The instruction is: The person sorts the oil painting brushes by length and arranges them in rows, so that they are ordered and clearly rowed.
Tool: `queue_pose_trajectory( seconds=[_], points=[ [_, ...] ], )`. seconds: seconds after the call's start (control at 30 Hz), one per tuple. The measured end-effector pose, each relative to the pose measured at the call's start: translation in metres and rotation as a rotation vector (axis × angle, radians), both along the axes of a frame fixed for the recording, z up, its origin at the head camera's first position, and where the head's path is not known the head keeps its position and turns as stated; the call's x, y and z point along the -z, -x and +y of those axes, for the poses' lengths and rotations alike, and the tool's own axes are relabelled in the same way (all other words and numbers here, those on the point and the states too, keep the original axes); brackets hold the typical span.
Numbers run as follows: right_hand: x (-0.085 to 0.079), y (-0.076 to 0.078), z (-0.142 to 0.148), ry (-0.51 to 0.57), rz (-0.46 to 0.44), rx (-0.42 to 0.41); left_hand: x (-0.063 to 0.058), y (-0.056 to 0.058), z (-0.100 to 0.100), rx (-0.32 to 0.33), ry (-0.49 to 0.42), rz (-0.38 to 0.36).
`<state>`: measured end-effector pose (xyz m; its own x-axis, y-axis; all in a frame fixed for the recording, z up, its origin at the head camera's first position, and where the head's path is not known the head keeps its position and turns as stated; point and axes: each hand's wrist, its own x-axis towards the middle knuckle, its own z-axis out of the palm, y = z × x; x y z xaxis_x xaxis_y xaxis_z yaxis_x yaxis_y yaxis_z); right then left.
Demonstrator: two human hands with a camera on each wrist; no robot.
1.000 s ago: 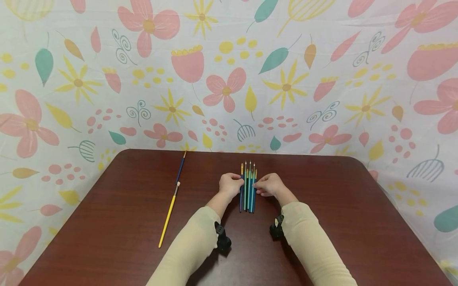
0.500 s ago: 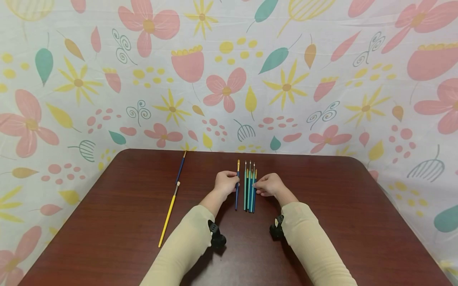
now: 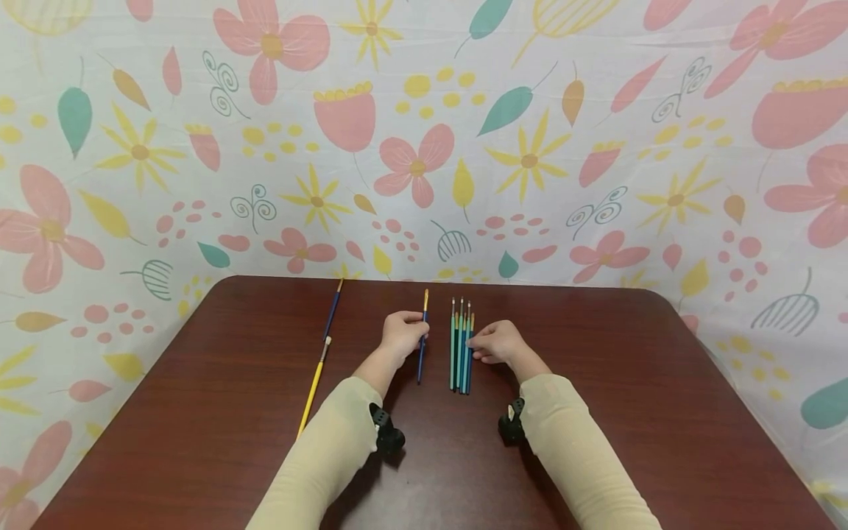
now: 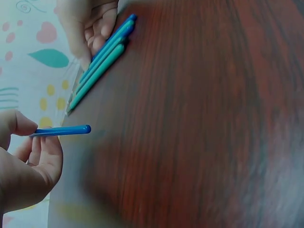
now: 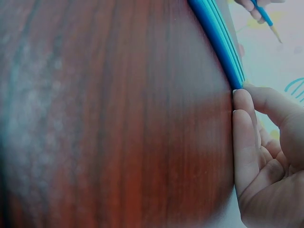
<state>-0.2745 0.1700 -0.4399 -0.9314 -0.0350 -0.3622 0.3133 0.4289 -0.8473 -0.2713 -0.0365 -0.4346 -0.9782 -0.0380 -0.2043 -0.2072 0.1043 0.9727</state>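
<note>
My left hand (image 3: 401,336) pinches a blue paintbrush (image 3: 421,361) between thumb and fingers, its golden bristles pointing away from me. In the left wrist view, the handle end of this paintbrush (image 4: 69,130) juts out beyond the fingertips, apart from the others. A row of several teal and blue paintbrushes (image 3: 460,361) lies side by side on the table, right of it. At the row's right edge, my right hand (image 3: 500,341) pinches the paintbrushes with thumb and fingertips. The right wrist view shows those fingertips (image 5: 242,100) against the blue paintbrush on the outside (image 5: 221,50).
Further left on the brown table (image 3: 218,383) lie a yellow paintbrush (image 3: 314,386) and a dark blue paintbrush (image 3: 333,313), nearly end to end. My left sleeve (image 3: 324,449) covers the yellow one's lower end. A flower-patterned cloth (image 3: 411,96) hangs behind the table's far edge.
My left hand has drawn the blue paintbrush leftward, away from the row, leaving a widening gap. The right hand and the other paintbrushes have stayed in place.
</note>
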Motion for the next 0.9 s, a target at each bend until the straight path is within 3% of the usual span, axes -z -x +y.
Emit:
queue_pose_trajectory(
  seconds=[0.63,0.9],
  points=[
    [0.001,-0.001,0.0,-0.02,0.02,0.005,-0.003,0.007,-0.047,-0.079,0.018,-0.02],
    [0.003,0.0,0.0,-0.022,0.029,0.005,-0.007,0.012,-0.066,-0.108,0.072,-0.033]
  ],
)
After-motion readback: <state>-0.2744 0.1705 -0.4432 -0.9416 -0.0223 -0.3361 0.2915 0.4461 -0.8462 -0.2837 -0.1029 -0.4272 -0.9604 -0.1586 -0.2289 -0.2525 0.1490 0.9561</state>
